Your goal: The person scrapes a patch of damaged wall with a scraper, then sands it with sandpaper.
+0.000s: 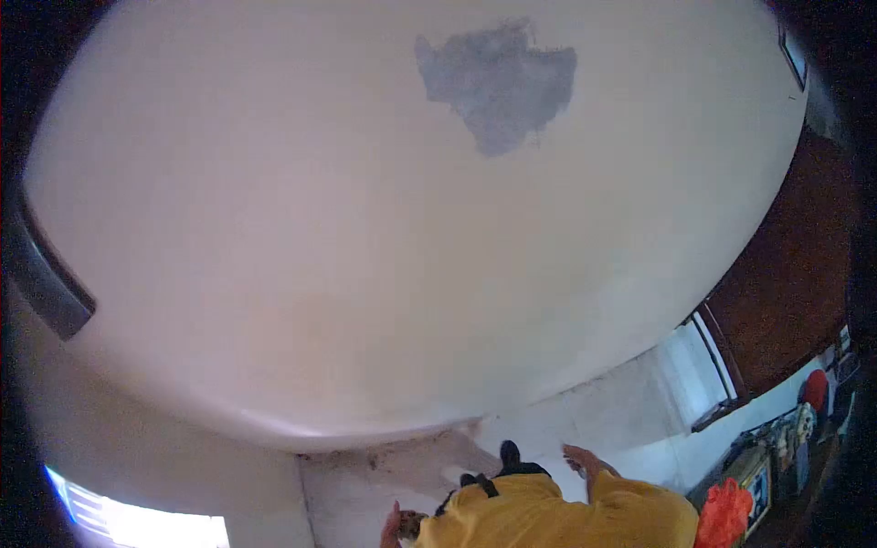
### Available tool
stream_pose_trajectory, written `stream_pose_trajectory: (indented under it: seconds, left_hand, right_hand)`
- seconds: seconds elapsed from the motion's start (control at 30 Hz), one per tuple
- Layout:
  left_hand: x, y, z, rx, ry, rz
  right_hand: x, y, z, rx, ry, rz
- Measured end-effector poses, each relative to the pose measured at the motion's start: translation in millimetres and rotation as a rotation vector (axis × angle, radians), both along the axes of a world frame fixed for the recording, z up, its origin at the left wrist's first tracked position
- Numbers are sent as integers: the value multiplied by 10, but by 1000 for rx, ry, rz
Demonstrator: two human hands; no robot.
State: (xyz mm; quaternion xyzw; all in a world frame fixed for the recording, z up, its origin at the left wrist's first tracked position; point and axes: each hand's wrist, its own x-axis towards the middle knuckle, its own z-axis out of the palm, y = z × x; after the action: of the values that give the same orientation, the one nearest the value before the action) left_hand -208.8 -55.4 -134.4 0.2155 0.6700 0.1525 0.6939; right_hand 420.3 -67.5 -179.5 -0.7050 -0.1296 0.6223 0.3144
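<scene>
My right hand (580, 458) hangs low in front of my yellow shirt (557, 516), over the pale floor. Its fingers are loosely stretched, and I see nothing in them. At the bottom edge, my left hand (391, 528) is held out to the side with its fingers extended, partly cut off by the frame. Close beside it is a small brownish patterned thing (410, 524) that I cannot make out. A large pale wall (274, 201) rises before me, with a rough grey patch (502, 82) high up. Neither hand touches the wall.
At right stand a dark red-brown door (786, 265) and a bright doorway (699, 365). A bright red bag-like thing (724, 513) lies near assorted items at the lower right. A dark ledge (55, 283) juts out at left, above a bright window (146, 521). Dark shoes (510, 452) show below me.
</scene>
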Motion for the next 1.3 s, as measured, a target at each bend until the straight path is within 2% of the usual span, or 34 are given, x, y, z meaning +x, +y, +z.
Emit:
stream_pose_trajectory:
  seconds: [0.03, 0.07, 0.13, 0.17, 0.23, 0.27, 0.33, 0.4, 0.43, 0.47, 0.5, 0.53, 0.6, 0.67, 0.77, 0.8, 0.9, 1.03, 1.1, 1.2, 1.27, 1.3]
  left_hand:
    - [73, 21, 21, -47, 152, -51]
    - [182, -30, 90, -56, -39, 126]
    - [289, 30, 84, -61, -69, 67]
    - [250, 16, 59, -70, -81, 40]
    - [120, 26, 17, -79, -97, -10]
    - [78, 33, 8, -79, -107, -33]
    - [102, 133, 12, -162, -121, -10]
    - [112, 247, -84, -35, 128, -90]
    - [76, 333, -144, 27, 255, -128]
    - [27, 452, -203, 18, 215, -156]
    - [17, 477, -206, 17, 184, -145]
    - [25, 510, -161, 15, 154, -135]
    - [48, 586, -45, 32, 118, -141]
    - [89, 668, 119, 71, 106, -174]
    - [141, 628, 242, 85, 97, -175]
    - [143, 582, 224, 71, 81, -156]
    - [53, 420, -59, 20, 19, -76]
    - [-23, 140, -93, -52, -209, 45]
    - [-80, 124, -117, 143, -121, -167]
    - [-161, 54, -115, 431, 15, -492]
    - [-154, 32, -88, 347, -9, -415]
    - [-145, 78, -13, 165, -77, -240]
  right_hand:
    - [378, -146, -221, 170, 340, 94]
    - [490, -59, 227, 293, 157, 246]
    - [925, 134, 41, 644, -126, 510]
    - [854, 421, 914, 313, 95, 288]
    - [699, 695, 1987, 630, -24, 230]
    - [454, 908, 2756, 507, 238, -65]
    - [350, 1257, 3587, 599, -25, 142]
    - [66, 1560, 4618, 597, -323, 275]
    - [-26, 1700, 4999, 780, -688, 375]
    - [-120, 1813, 5363, 948, -1057, 473]
    - [-256, 1913, 5814, 857, -1294, 501]
    - [-381, 1995, 6262, 1055, -1368, 511]
    - [-575, 2163, 6861, 1150, -1569, 535]
    - [-645, 2359, 7183, 1283, -1766, 509]
    - [-725, 2459, 7472, 1226, -2046, 472]
    - [-696, 2493, 7480, 1361, -2084, 387]
    - [-757, 2472, 7520, 1226, -2162, 354]
    - [-808, 2522, 7493, 1279, -2131, 349]
    - [-793, 2508, 7479, 1302, -2109, 339]
    - [-748, 2475, 7513, 1195, -2011, 415]
    - [-765, 2532, 7572, 1218, -1928, 459]
    - [-760, 2539, 7589, 1228, -1884, 481]
